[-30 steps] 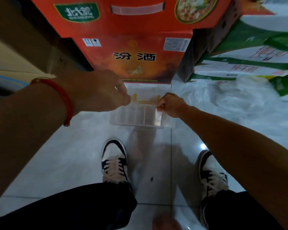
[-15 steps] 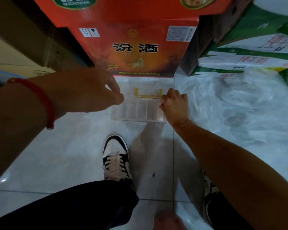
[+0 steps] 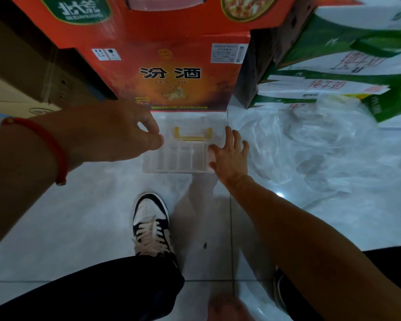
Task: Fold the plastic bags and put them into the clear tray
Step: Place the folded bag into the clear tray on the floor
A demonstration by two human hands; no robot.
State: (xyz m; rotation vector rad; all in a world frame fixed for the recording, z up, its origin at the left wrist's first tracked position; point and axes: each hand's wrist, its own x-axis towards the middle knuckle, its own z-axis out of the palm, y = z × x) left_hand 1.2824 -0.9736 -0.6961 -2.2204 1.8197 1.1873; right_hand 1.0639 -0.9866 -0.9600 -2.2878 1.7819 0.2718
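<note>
The clear tray (image 3: 178, 156) is set on the tiled floor (image 3: 79, 216), just in front of the red carton (image 3: 171, 72), with a yellow clip (image 3: 193, 133) seen at its far edge. Its compartments look pale; whether folded bags already lie in them cannot be told. The loose plastic bags (image 3: 310, 154) are spread in a crumpled heap to the right, below the green and white cartons (image 3: 333, 72). The right hand (image 3: 230, 154) is laid at the tray's right end with fingers straight and spread, nothing held. The left hand (image 3: 116, 133), marked by a red wrist cord (image 3: 49, 144), hangs over the tray's left end; thumb and fingertips are drawn near each other, yet whether anything thin is pinched cannot be told. A shoe (image 3: 152, 225) is planted near the tray. The light tray could be nudged away by the right hand, and slippery film could spring open once released, so a fold may be lost
</note>
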